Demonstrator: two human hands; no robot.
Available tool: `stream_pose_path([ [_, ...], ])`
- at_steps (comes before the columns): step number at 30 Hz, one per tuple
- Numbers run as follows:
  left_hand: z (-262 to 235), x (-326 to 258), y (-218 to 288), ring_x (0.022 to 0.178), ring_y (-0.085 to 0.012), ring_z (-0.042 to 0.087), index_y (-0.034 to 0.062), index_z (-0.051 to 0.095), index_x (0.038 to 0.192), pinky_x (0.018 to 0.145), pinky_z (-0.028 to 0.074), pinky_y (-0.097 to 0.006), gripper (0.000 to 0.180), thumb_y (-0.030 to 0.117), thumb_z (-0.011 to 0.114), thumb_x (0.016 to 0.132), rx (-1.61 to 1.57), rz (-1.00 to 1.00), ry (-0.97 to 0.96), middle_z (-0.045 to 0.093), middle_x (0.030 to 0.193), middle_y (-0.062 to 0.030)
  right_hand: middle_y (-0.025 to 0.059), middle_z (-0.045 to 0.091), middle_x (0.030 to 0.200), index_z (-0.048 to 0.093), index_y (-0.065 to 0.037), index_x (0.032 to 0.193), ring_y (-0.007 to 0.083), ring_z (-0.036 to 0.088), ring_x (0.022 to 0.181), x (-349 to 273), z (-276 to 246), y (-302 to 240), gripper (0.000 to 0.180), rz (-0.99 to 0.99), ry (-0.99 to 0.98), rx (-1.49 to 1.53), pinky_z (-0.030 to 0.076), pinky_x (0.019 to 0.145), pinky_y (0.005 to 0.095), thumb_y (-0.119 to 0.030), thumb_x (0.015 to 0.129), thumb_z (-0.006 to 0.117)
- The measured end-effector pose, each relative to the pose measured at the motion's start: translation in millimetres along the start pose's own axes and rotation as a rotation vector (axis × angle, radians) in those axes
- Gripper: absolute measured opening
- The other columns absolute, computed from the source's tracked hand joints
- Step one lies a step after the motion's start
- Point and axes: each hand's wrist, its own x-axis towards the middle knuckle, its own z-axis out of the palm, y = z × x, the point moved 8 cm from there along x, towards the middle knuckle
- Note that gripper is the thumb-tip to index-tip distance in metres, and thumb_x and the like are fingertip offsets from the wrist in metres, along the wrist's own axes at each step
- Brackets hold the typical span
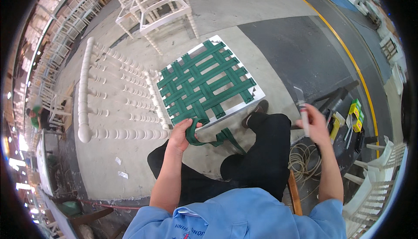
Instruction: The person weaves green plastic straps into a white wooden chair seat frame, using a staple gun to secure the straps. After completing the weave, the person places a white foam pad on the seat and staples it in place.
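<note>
In front of me stands a white chair with its seat frame [257, 92] crossed by woven green webbing straps [204, 92]. Its turned-spindle back [86, 86] points to the left. My left hand [179, 135] is closed around a loose green webbing strap [201, 142] at the seat's near left corner, and the strap's tail dangles toward my lap. My right hand [314, 126] is raised to the right of the seat, closed on a white-handled tool [304, 116]. A thin, bent metal end points up from the handle; its exact kind is unclear.
A black surface at right holds a yellow-and-green box [356, 115] and a yellow-handled tool [335, 126]. A coiled hose [302, 159] lies below. White chairs [159, 15] are stacked ahead, with more at right [378, 178] and far left, where another person [39, 116] sits.
</note>
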Motion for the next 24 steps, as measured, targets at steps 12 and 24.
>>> stream_pose_path([
  [12,0.3,-12.8,-1.6,0.081,-0.0205,0.072,0.0006,0.065,0.122,0.067,0.059,-0.035,0.024,0.019,0.060,0.107,-0.007,0.014,0.048,0.078,0.106,-0.0155,0.0098,0.065,0.111,0.067,-0.018,0.119,0.0313,0.067,0.112,70.4,296.9,-114.7,0.045,-1.002,-0.645,-0.904,0.046,0.096,0.0490,-0.042,0.084,0.081],
  [24,-13.4,-15.0,-27.6,0.094,-0.0243,0.072,0.0086,0.061,0.128,0.075,0.060,-0.043,0.023,0.019,0.060,0.108,-0.085,-0.053,0.102,0.074,0.111,-0.0111,0.0164,0.073,0.111,0.066,-0.017,0.130,0.0368,0.073,0.104,71.8,215.8,-112.4,0.046,-0.683,-0.388,-0.460,0.057,0.087,0.0495,-0.035,0.090,0.080],
])
